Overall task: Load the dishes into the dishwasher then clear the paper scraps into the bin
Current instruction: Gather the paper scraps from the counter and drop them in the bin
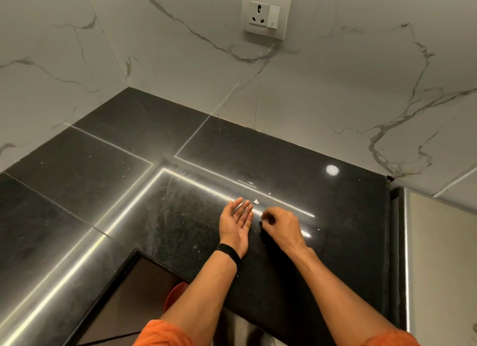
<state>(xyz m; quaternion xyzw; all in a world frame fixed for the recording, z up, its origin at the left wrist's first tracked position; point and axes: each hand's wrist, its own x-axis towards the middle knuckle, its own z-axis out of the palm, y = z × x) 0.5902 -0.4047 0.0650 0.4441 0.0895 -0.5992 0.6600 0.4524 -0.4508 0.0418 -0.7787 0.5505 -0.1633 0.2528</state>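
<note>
My left hand point(236, 223) lies palm up on the black counter point(180, 216), its grip wide and its fingers straight. My right hand point(280, 224) sits just beside it at three o'clock, knuckles up, fingers curled down toward the counter; I cannot tell whether that grip holds anything. A white paper scrap point(256, 201) lies at one o'clock from my left fingertips, with a smaller scrap point(269, 193) just beyond it.

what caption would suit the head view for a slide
Left hand palm up over the black countertop, right hand curled beside it, a paper scrap just beyond them.
</note>
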